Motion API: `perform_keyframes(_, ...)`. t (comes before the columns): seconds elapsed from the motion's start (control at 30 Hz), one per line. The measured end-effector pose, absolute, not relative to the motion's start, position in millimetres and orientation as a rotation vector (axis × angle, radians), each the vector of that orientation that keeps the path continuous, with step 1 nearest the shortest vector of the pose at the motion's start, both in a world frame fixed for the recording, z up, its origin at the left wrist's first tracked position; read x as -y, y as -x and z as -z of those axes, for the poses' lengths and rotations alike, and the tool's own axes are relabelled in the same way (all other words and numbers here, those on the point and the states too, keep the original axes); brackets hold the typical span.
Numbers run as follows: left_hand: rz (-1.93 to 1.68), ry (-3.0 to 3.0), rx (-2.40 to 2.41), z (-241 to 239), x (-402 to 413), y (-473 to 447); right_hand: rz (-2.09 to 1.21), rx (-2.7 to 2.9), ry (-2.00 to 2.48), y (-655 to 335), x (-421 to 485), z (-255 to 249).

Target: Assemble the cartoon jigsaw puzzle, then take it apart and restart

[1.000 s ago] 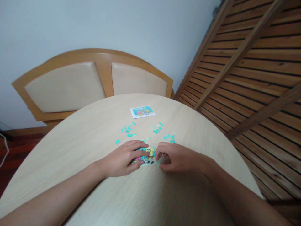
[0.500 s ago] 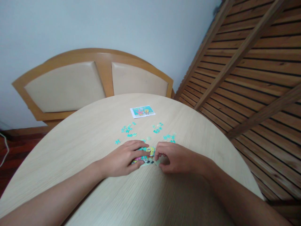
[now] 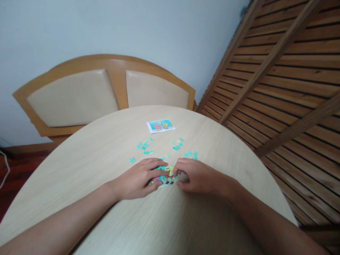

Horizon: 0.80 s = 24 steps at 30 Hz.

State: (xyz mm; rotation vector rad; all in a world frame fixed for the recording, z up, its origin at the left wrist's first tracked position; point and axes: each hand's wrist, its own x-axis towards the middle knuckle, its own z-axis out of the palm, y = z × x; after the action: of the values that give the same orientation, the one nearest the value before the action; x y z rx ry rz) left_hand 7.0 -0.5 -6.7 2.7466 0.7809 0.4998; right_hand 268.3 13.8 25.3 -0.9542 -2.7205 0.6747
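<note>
A partly joined cartoon jigsaw [image 3: 166,175] lies on the round pale wooden table [image 3: 106,148] between my two hands. My left hand [image 3: 138,178] lies flat over its left side, fingers stretched out and pressing down on it. My right hand [image 3: 195,175] is curled at the jigsaw's right edge, fingertips pinched together against it; what they hold is hidden. Several loose turquoise puzzle pieces [image 3: 145,145] are scattered just beyond my hands, with more pieces [image 3: 177,144] to their right.
A small reference picture card [image 3: 160,125] lies further back on the table. Behind the table stands a wooden bench back with two beige padded panels [image 3: 101,94]. A slatted wooden wall [image 3: 287,78] runs along the right.
My right hand has slid a little to the left, closing against the jigsaw's right edge. My left hand has stayed in place.
</note>
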Motion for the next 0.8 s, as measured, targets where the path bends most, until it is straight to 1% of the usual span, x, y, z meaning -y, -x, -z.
perform_keyframes(0.53, -0.509, -2.739, -0.788, 6, 1, -7, -0.567, 2.764, 0.927, -272, -19, -27)
perform_keyframes(0.6, -0.51, -2.737, -0.782, 6, 1, -7, -0.511, 2.682, 1.026, -278, -25, -26)
perform_keyframes(0.73, -0.522, -2.736, -0.761, 6, 0, -7, -0.287, 2.389, 1.305, -295, -46, -16)
perform_keyframes(0.8, -0.526, -2.736, -0.755, 6, 0, -6, -0.234, 2.315, 1.354, -301, -55, -8)
